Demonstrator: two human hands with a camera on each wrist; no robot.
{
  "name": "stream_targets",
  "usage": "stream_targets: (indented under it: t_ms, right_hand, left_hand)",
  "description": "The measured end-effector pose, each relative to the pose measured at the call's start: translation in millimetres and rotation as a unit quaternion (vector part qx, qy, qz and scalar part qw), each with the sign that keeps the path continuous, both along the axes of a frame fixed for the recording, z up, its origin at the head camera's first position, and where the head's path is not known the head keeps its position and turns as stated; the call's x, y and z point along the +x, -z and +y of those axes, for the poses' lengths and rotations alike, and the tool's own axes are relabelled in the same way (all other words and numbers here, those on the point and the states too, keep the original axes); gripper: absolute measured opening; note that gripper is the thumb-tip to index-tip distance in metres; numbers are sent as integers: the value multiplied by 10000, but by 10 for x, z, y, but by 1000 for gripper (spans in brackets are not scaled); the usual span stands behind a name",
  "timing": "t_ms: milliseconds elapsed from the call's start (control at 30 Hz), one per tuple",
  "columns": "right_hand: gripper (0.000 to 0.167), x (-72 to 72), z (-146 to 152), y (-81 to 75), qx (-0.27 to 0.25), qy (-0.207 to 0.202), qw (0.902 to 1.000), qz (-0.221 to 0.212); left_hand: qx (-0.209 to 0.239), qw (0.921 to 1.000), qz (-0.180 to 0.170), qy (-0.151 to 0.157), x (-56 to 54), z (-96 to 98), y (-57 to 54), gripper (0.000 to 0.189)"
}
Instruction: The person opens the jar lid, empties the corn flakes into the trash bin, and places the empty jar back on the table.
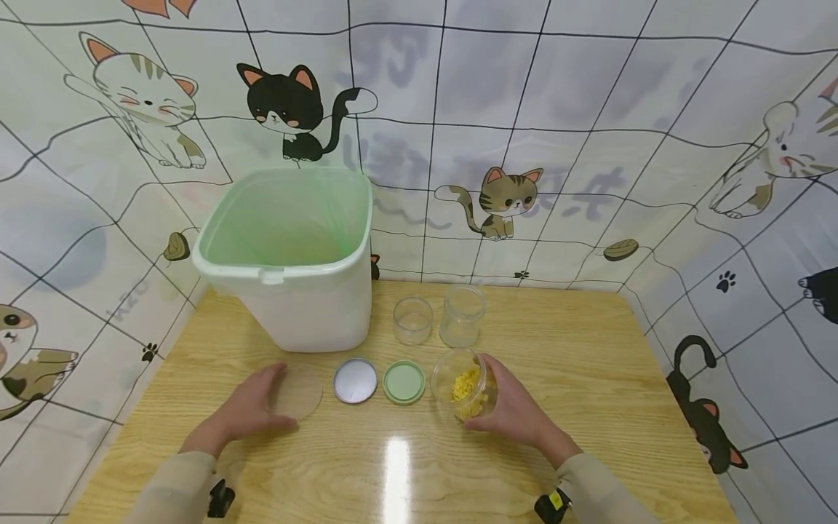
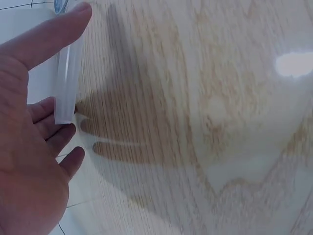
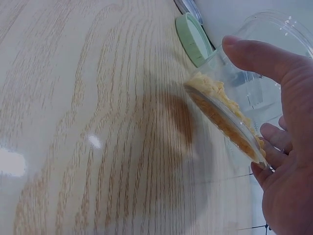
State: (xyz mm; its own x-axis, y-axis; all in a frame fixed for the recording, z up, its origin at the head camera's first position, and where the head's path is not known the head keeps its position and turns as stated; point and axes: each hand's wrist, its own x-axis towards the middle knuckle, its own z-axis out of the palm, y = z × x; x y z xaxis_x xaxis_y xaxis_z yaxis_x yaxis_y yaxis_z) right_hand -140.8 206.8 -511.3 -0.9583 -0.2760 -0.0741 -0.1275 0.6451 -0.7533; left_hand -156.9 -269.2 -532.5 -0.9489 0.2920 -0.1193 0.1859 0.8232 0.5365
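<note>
My left hand (image 1: pixel 257 406) holds a translucent round lid (image 1: pixel 300 393) by its left side, thumb and fingers spread around the edge. In the left wrist view this lid (image 2: pixel 68 85) shows nearly edge-on between thumb and fingers. My right hand (image 1: pixel 507 407) grips a clear round jar (image 1: pixel 440 378) from its right side. Small yellow pieces (image 1: pixel 466 386) lie in the jar, which tilts. The right wrist view shows the yellow pieces (image 3: pixel 215 93) along the bottom, with the base raised off the wood. A green-rimmed lid (image 1: pixel 404 382) and a white lid (image 1: pixel 356 380) lie between the hands.
Two clear containers, a short one (image 1: pixel 412 322) and a taller one (image 1: pixel 462 318), stand behind the lids. A large white bin (image 1: pixel 321 309) with a green liner (image 1: pixel 288 225) stands at the back left of the wooden table (image 1: pixel 569 335). Cat-print sheeting (image 1: pixel 406 80) encloses the table.
</note>
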Motion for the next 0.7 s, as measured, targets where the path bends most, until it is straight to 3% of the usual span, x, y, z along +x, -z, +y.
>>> stream_targets:
  t_ms: [433,700]
  right_hand:
    - [119,-21,-12,8,46,4,9999,100]
    - [119,-53,-10,-37,149,-15,9999,79]
  left_hand:
    - [-570,9976,382,90,7,28,0,107]
    - [-573,9980,247,136,11,12,-45,110]
